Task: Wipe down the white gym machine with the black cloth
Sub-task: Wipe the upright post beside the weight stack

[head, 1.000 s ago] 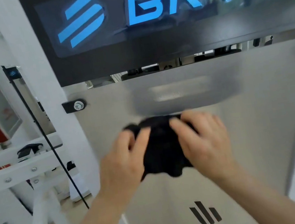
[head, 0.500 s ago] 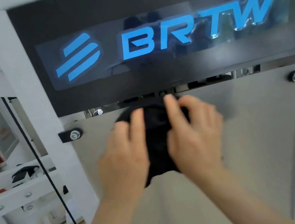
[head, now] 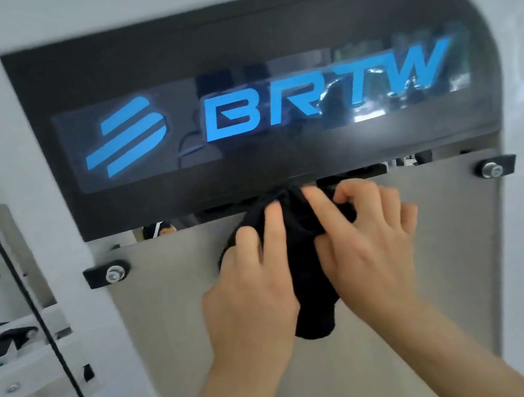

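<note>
Machine: white gym machine [head: 35, 196], its frame arching over both panels.
Sign: black header panel [head: 266, 46]; it reads "BRTW" in blue beside a striped logo.
Grey panel [head: 447, 256]: being wiped at its top edge.
Cloth: black cloth [head: 309, 279], bunched against that top edge.
Left hand [head: 249, 287]: fingers fairly straight, pressing the cloth.
Right hand [head: 369, 250]: fingers curled, gripping the cloth.
Next: probably sweep sideways under firm pressure, keeping the cloth out of the gap above.

The black cloth [head: 303, 253] is bunched into a dark wad and pressed against the front of the white gym machine [head: 35, 196] at centre. Its top edge reaches the gap under the glossy black sign [head: 266, 46] with blue BRTW lettering, and its tail hangs down over the brushed grey panel [head: 173, 295].
</note>
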`<state>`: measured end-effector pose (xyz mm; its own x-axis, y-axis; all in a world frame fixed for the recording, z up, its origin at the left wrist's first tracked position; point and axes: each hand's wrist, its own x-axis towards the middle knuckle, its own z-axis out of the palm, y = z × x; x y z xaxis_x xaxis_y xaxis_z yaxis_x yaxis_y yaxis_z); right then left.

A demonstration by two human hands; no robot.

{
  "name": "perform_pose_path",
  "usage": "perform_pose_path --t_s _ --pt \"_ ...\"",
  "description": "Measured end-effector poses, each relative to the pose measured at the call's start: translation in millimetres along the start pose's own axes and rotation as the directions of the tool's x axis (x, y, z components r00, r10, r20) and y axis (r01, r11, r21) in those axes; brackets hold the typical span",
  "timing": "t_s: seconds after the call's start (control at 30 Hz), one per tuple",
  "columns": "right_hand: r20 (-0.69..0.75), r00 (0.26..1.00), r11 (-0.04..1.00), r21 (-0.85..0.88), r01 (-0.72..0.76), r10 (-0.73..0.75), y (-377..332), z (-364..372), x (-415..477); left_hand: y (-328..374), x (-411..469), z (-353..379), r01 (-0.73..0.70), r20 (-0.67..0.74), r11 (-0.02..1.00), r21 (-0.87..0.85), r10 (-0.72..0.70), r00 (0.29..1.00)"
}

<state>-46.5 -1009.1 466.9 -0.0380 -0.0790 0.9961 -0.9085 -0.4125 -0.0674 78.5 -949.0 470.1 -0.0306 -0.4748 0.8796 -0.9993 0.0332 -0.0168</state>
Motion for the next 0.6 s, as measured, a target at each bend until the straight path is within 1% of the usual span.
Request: perform_pose_path --t_s 0.07,0.17,0.23,0.3,0.37,0.47,0.53,0.6 --pt "-0.008 0.996 0.993 -0.08 -0.084 0.083 37.8 -9.1 1.5 35.1 12.2 8.3 -0.083 -0.011 0.997 0.005 0.083 0.997" --pt "0.001 0.982 0.971 -0.15 -0.186 0.188 82.9 -24.7 6.3 85.7 28.9 21.9 -0.183 -0.04 0.983 0.01 0.184 0.982" --pt "-0.005 0.977 0.956 -0.207 -0.21 0.214 103.0 -33.7 11.0 110.1 37.8 27.7 -0.228 -0.06 0.974 -0.005 0.228 0.972" --pt "-0.011 0.98 0.95 -0.243 -0.197 0.2 117.5 -38.7 13.4 125.8 41.8 33.0 -0.267 -0.078 0.964 -0.014 0.265 0.961" --pt "-0.016 0.986 0.966 -0.197 -0.168 0.169 129.2 -39.5 9.4 135.9 43.6 39.4 -0.297 -0.107 0.955 0.002 0.296 0.949" --pt "-0.031 0.986 0.986 -0.032 -0.166 0.165 143.4 -33.8 -19.5 147.8 38.4 50.4 -0.36 -0.152 0.932 0.045 0.362 0.92" --pt "-0.029 0.992 0.991 -0.035 -0.127 0.126 151.7 -29.7 -54.1 150.6 23.9 60.8 -0.442 -0.138 0.895 0.063 0.446 0.884" --pt "0.006 0.992 0.991 -0.026 -0.129 0.13 158.7 -30.4 -92.8 148.5 3.9 73.0 -0.541 -0.113 0.839 0.051 0.543 0.832"
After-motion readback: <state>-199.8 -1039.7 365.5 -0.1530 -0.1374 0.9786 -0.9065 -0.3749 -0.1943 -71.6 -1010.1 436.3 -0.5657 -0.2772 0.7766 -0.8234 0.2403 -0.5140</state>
